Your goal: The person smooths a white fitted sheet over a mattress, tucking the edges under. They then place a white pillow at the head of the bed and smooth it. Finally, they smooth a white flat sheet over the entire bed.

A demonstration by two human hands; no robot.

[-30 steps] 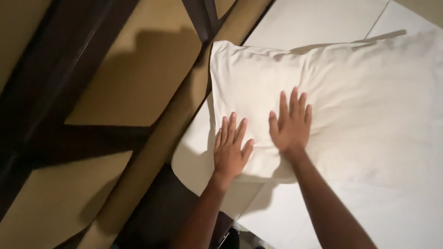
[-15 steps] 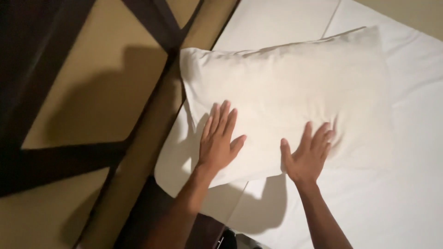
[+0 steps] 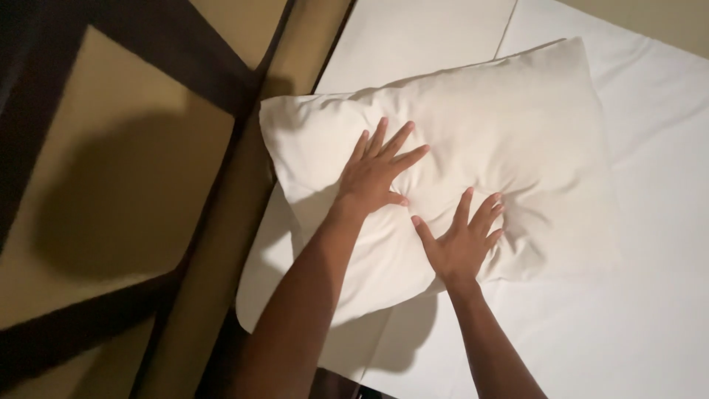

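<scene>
Pressing down on a white pillow [image 3: 473,140], two bare hands lie flat with fingers spread, grasping nothing. The pillow rests on a white sheeted mattress [image 3: 628,310], its long side running from about 8 o'clock up toward 2 o'clock, one corner reaching the mattress edge at roughly 9 o'clock. The left hand [image 3: 373,177] sits palm-down near the pillow's middle, fingers fanned toward 1 o'clock, its forearm crossing the pillow's lower edge. The right hand [image 3: 461,240] is just beside it at about 5 o'clock, also open and flat, pushing into the fabric near the pillow's near edge; creases spread from under its fingers. The thumbs of the two hands are close but apart. A seam runs up the sheet beyond the pillow toward 12 o'clock. Left of the mattress, at 9 o'clock, runs a tan bed frame border [image 3: 221,244], and past it a tan floor panel [image 3: 111,185] framed by dark bands [image 3: 81,332], crossed by a soft shadow.
</scene>
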